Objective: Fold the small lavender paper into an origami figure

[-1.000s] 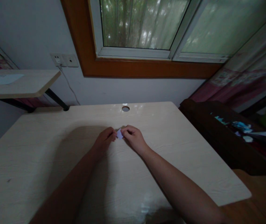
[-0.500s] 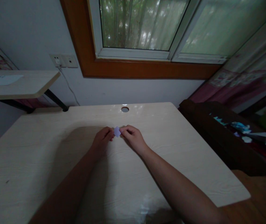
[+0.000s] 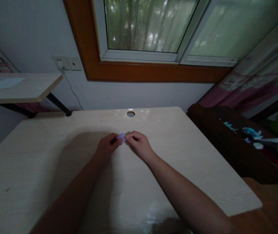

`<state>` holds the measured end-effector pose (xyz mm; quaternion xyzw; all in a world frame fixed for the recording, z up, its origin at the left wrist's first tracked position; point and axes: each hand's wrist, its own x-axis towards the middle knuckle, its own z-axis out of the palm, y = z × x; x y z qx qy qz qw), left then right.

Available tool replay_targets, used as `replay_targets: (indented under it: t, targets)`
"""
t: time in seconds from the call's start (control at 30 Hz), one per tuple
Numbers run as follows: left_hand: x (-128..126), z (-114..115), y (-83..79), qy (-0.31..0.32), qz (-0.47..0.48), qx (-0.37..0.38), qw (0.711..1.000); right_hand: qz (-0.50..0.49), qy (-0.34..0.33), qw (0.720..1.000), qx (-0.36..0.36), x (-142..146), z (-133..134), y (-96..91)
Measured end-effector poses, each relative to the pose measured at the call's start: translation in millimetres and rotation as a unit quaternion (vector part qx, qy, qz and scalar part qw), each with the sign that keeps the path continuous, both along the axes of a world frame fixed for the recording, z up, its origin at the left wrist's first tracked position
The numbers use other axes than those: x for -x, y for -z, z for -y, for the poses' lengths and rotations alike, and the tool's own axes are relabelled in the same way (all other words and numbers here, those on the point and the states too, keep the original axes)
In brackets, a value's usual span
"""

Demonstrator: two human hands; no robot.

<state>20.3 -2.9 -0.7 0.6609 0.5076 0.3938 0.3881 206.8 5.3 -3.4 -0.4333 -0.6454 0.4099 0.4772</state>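
Observation:
A small purple square of paper [image 3: 121, 136] is held between my two hands, low over the far middle of the pale wooden desk [image 3: 197, 182]. My left hand [image 3: 107, 145] pinches its left side, with the thumb lying across its lower part. At the right corner, the thumb and fingertips of my right hand [image 3: 139, 143] are closed on the same piece. Fingertips cover parts of its edges, so I cannot tell whether it is folded.
A round cable hole [image 3: 130, 114] lies near the desk's back edge. On the left stands a raised shelf [image 3: 31, 87] on black legs with a paper sheet [image 3: 2, 83]. A white cable [image 3: 72, 89] hangs from a wall socket [image 3: 67, 63]. Dark furniture [image 3: 217, 143] borders the right side.
My left thumb has moved right, onto the face of the purple paper. The paper has tilted slightly; my right hand keeps its grip at nearly the same spot.

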Motion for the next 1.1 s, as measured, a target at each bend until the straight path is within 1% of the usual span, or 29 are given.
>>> replay_targets:
  t: [0.07, 0.13, 0.23, 0.37, 0.57, 0.7, 0.83, 0.93, 1.1]
  targets:
    - [0.8, -0.6, 0.7, -0.004, -0.017, 0.002, 1.0, 0.009, 0.005, 1.0, -0.01, -0.1, 0.5, 1.2]
    - [1.2, -1.3, 0.9, -0.004, -0.013, 0.01, 1.0, 0.019, 0.012, 1.0, -0.021, 0.1, 1.0, 2.2]
    - [1.3, -2.2, 1.6, 0.001, 0.011, 0.025, 1.0, 0.03, 0.017, 0.999, -0.033, 0.4, 1.5, 2.8]
    - [0.7, -2.3, 2.1, 0.012, 0.05, 0.047, 0.998, 0.037, 0.022, 0.999, -0.032, 0.7, 1.7, 2.8]
    - [-1.4, 0.6, -5.9, 0.04, 0.114, 0.067, 0.99, 0.032, 0.012, 0.999, -0.022, 0.5, 3.2, -0.7]
    - [-1.4, 1.3, -6.9, 0.056, 0.107, 0.075, 0.99, 0.02, 0.004, 1.0, -0.013, 0.9, 2.7, -1.3]
    - [-1.3, 2.0, -4.2, 0.093, 0.086, 0.075, 0.989, 0.015, -0.009, 1.0, -0.011, 1.2, 1.3, -0.1]
    - [-1.6, 2.2, -3.0, 0.106, 0.083, 0.073, 0.988, 0.014, -0.024, 1.0, -0.016, 1.1, 1.2, 0.1]
    - [-1.4, 1.5, -0.9, 0.122, 0.079, 0.068, 0.987, 0.011, -0.015, 1.0, -0.003, 1.1, 3.0, -1.3]
